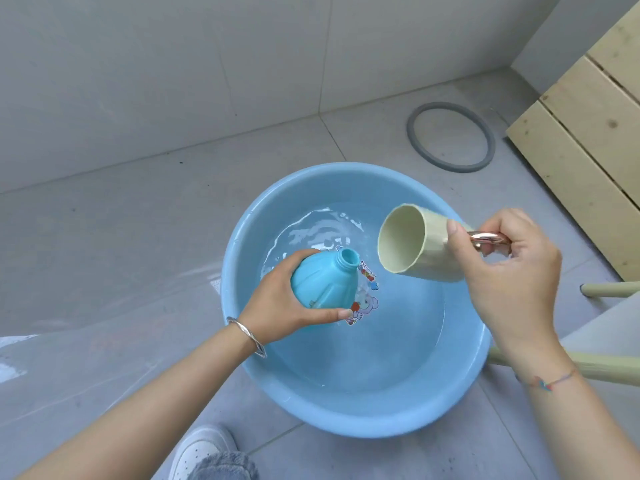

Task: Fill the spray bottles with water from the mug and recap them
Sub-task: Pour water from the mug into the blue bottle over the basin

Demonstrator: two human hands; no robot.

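Note:
My left hand [277, 306] grips a turquoise spray bottle [325, 282] with no cap on it, tilted so its open neck points up and to the right, over the blue basin [242, 341]. My right hand [505, 271] holds a pale green mug [415, 247] by its shiny copper handle, thumb against the mug's side. The mug is tipped on its side, its mouth facing left toward the bottle's neck, a little above and to the right of it. No water shows inside the mug. The basin holds shallow water with a cartoon sticker on its bottom.
The basin stands on a grey tiled floor by a grey wall. A grey rubber ring [450, 136] lies on the floor behind it. Wooden slats [588, 133] rise at the right, pale green furniture legs [588, 368] stand beside the basin, and my white shoe [201, 448] is at the bottom.

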